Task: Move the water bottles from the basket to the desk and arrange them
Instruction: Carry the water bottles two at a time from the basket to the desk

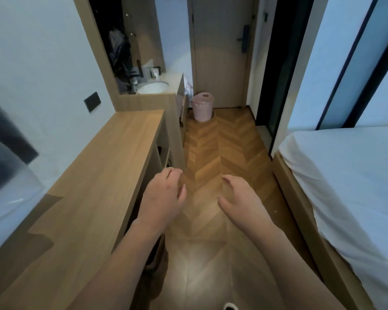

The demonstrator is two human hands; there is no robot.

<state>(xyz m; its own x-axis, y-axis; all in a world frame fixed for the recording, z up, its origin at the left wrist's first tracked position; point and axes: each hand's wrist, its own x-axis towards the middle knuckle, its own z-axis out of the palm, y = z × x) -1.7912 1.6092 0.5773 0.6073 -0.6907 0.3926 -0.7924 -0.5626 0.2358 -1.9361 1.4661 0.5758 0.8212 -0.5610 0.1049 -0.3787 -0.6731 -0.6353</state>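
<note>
Head view looks down a narrow room, with both bare forearms reaching forward over the herringbone wooden floor (pixel 213 153). Nearest, the left hand (pixel 162 195) hangs palm down beside the edge of the long light-wood counter (pixel 103 166), its fingers (pixel 174 173) loosely curled and holding nothing. The right hand (pixel 242 199) is level with it and apart from it, palm turned inward, fingers (pixel 227 181) spread open and empty. To the right lies a bed with a white sheet (pixel 349 175). Farther along, past the counter's end, a white round washbasin (pixel 152 87) sits in a raised wooden unit. Farthest, the pink plastic basket (pixel 202 106) stands on the floor before a pale closed door (pixel 220 52); its contents cannot be made out.
</note>
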